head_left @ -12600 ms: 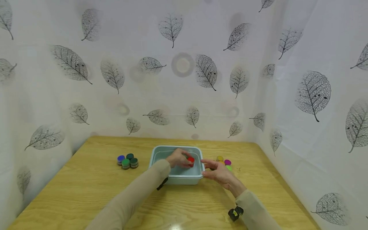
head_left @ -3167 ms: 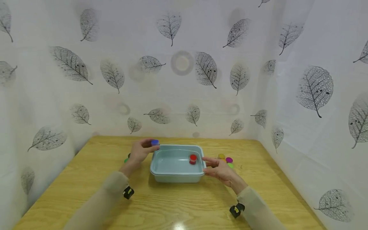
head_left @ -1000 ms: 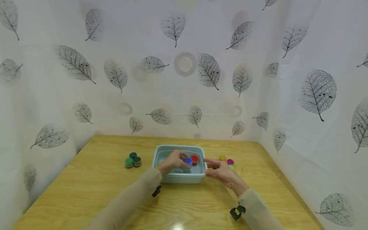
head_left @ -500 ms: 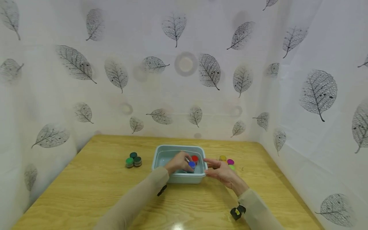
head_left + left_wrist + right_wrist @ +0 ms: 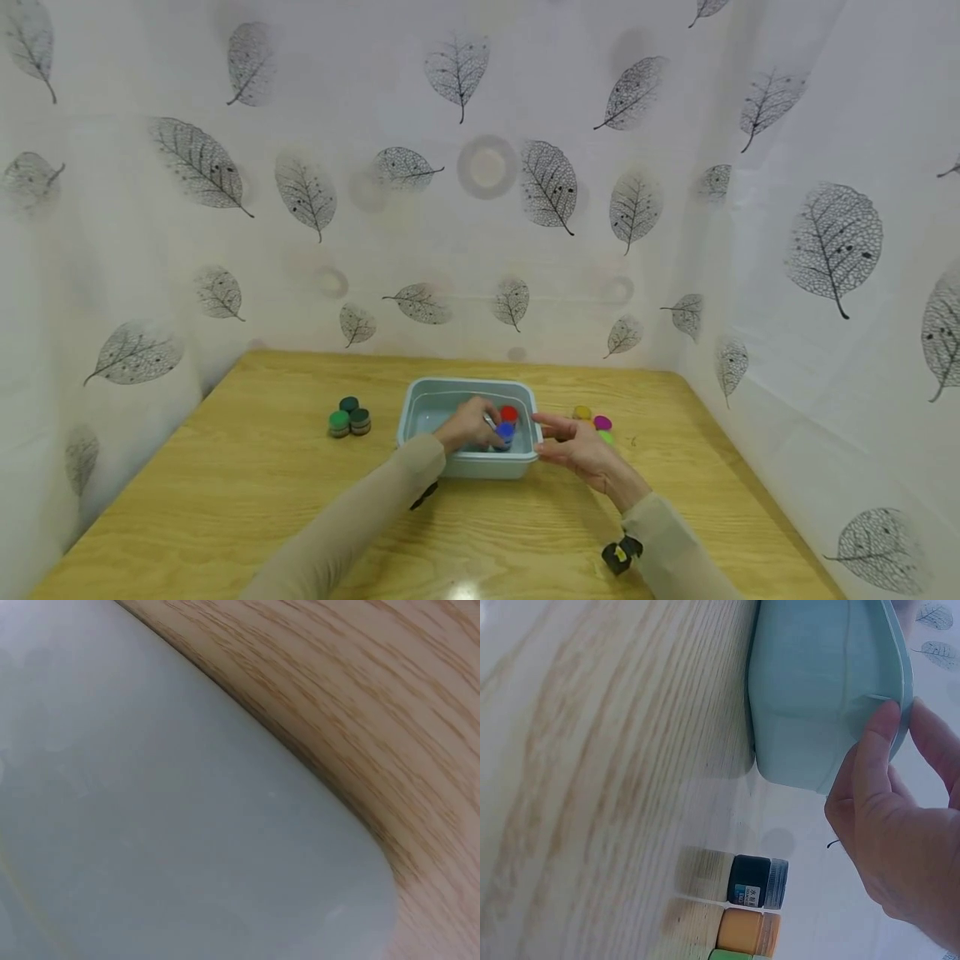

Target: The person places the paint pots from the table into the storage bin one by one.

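Note:
Inside the pale blue plastic tub (image 5: 480, 469), my left hand (image 5: 469, 422) pinches a blue-lidded paint jar (image 5: 505, 432) near the right wall. Just behind that jar sits a red-lidded paint jar (image 5: 509, 413). My right hand (image 5: 587, 455) grips the tub's right rim with thumb and fingertips. From the right wrist, this hand (image 5: 896, 810) has the tub's rim (image 5: 905, 675) between its digits. The left wrist view shows only the tub's wall (image 5: 187, 802) and wood; the left hand is out of sight there.
Left of the tub, a green-lidded jar (image 5: 339, 422) and two dark-lidded jars (image 5: 360, 420) stand together. Yellow (image 5: 582, 412), magenta (image 5: 602, 423) and lime (image 5: 604, 437) lids show behind the right hand. The right wrist view adds a dark jar (image 5: 756, 881) and an orange jar (image 5: 744, 931).
The blue-lidded jar went from the left group, over the tub's left rim, and rightward to beside the red one. The right hand keeps its place on the rim.

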{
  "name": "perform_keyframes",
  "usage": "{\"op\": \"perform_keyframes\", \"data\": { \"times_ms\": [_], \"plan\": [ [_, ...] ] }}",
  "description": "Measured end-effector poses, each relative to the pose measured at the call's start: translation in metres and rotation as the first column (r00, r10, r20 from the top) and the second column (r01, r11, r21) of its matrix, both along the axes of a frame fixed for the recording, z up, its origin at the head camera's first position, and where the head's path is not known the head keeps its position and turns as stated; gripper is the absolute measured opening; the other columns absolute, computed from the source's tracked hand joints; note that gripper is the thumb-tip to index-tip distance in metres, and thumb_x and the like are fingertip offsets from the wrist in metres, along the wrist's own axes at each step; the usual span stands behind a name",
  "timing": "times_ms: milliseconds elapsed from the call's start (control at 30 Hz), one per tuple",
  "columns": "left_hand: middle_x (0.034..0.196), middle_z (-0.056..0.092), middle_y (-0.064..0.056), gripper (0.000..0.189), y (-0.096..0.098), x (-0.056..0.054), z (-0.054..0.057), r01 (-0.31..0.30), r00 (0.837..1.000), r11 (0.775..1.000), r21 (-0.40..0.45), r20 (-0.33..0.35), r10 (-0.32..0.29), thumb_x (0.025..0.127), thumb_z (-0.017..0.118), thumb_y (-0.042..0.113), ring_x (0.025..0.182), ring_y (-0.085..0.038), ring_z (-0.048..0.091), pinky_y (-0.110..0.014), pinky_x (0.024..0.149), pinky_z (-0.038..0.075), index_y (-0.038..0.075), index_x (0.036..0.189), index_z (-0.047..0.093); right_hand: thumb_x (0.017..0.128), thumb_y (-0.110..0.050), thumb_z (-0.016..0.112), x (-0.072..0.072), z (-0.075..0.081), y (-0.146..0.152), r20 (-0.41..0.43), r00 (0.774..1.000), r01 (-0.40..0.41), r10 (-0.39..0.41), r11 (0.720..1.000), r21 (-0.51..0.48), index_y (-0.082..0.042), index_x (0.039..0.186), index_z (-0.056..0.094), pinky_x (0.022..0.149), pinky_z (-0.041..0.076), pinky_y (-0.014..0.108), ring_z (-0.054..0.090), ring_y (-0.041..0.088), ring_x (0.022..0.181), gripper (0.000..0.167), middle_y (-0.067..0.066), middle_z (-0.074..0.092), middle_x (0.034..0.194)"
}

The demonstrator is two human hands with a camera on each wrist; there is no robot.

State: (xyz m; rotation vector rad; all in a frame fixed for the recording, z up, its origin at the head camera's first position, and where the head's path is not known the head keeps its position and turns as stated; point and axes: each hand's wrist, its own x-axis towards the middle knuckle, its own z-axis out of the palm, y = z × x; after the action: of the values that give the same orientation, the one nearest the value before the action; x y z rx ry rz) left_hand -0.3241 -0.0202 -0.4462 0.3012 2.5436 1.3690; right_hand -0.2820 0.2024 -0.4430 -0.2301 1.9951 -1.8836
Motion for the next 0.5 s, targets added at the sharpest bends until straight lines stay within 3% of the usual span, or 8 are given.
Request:
{"op": "perform_keyframes", "data": {
  "times_ms": [200,500],
  "plan": [
    [0.082,0.066,-0.007,0.035,0.0012,-0.0014,-0.002,-0.007,1.0,1.0,-0.016,0.007,0.007,0.069,0.084,-0.002,0.067,-0.017,0.065,-0.025,0.061,0.056,-0.003,0.1,0.066,0.09,-0.003,0.068,0.0001,-0.0007,0.0,-0.002,1.0,-0.007,0.007,1.0,0.002,0.001,0.147,0.04,0.097,0.054,0.04,0.063,0.017,0.097,0.064,0.028,0.045,0.132],
    [0.087,0.067,-0.009,0.03,-0.0007,-0.0038,-0.004,0.046,0.998,0.999,0.013,-0.039,-0.045,0.072,0.081,-0.001,0.072,-0.016,0.061,-0.023,0.063,0.052,-0.007,0.099,0.068,0.089,-0.003,0.069,0.0004,-0.0015,0.0006,0.001,1.0,0.001,-0.001,1.0,-0.008,0.002,0.146,0.041,0.093,0.057,0.035,0.063,0.016,0.096,0.064,0.025,0.046,0.132]
  ]
}}
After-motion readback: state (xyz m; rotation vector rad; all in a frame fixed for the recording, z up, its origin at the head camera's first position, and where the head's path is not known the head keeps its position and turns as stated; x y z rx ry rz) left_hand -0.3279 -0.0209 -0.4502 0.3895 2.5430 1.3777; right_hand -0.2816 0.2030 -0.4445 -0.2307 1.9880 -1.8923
